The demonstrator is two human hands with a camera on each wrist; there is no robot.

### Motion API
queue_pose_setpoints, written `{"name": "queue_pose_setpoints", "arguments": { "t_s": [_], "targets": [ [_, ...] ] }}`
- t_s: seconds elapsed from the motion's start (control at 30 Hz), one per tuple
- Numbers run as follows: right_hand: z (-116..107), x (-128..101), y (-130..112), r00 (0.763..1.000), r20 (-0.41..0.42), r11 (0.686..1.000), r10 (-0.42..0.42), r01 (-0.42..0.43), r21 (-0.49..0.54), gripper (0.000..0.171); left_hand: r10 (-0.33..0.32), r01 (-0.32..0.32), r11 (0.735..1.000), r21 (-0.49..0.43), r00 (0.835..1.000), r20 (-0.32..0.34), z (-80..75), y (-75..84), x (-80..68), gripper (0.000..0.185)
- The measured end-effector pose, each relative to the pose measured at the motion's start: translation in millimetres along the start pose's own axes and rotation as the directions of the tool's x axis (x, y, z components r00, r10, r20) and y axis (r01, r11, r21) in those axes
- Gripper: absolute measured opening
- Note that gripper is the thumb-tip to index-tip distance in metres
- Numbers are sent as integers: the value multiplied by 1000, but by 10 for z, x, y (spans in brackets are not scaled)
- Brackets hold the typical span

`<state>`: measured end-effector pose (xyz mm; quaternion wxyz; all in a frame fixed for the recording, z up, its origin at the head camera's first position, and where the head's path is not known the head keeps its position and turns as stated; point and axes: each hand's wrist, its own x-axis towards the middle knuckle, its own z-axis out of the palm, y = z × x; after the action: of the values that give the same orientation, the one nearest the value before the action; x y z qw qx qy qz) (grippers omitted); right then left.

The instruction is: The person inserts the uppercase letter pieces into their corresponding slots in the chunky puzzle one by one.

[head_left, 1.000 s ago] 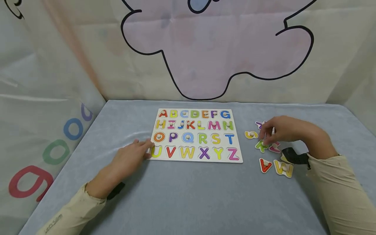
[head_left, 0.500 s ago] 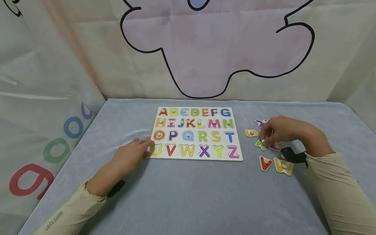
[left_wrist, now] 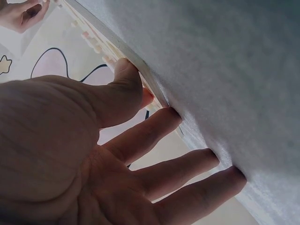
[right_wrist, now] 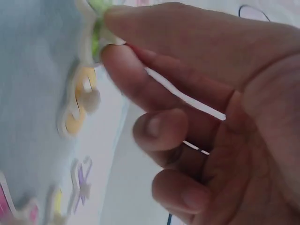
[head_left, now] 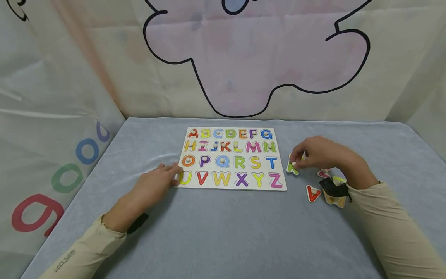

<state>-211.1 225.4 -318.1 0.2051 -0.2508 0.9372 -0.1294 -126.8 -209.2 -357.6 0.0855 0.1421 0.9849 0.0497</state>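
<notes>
As we look down from the head camera, two arms in beige sleeves reach away from us across a grey table (head_left: 223, 232). Closest to us on the right, a red letter V (head_left: 312, 193) lies loose on the cloth, with a yellow letter (head_left: 335, 201) just beside it, partly hidden under the wrist strap. Our left hand (head_left: 155, 185) lies flat with straight, relaxed fingers, grasping nothing; its fingertips touch the near left corner of the alphabet puzzle board (head_left: 231, 159), beside the yellow U. Our right hand (head_left: 315, 153) sits just off the board's right edge and pinches a green letter (head_left: 292, 167) between thumb and forefinger, holding it slightly above the cloth, close to the board's T and Z. Beyond the table's far edge hangs a pale curtain (head_left: 258, 58) with a large pink shape outlined in black.
</notes>
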Motion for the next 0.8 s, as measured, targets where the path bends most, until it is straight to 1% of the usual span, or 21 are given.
{"name": "queue_pose_setpoints", "arguments": {
  "t_s": [0.13,0.23,0.4,0.53,0.67,0.8],
  "targets": [
    [61,52,-91,999,-34,999,-30,30,12,10,-4,4,1000,0,1000,11,7,4,7,39],
    [104,87,-146,999,-43,999,-32,33,22,10,-4,4,1000,-3,1000,8,10,3,10,39],
    [154,133,-204,999,-32,999,-24,26,39,11,-3,3,1000,-11,1000,0,10,-1,6,38],
    [157,138,-195,999,-31,998,-32,33,57,14,3,-3,1000,-14,1000,-5,5,2,1,37],
    [146,132,-178,999,-31,997,-41,43,70,13,6,-6,1000,-9,1000,-8,1,4,2,37],
    [155,151,-181,1000,-2,996,-27,27,82,13,7,-7,1000,-3,1000,-16,10,-1,2,37]
  ]
}}
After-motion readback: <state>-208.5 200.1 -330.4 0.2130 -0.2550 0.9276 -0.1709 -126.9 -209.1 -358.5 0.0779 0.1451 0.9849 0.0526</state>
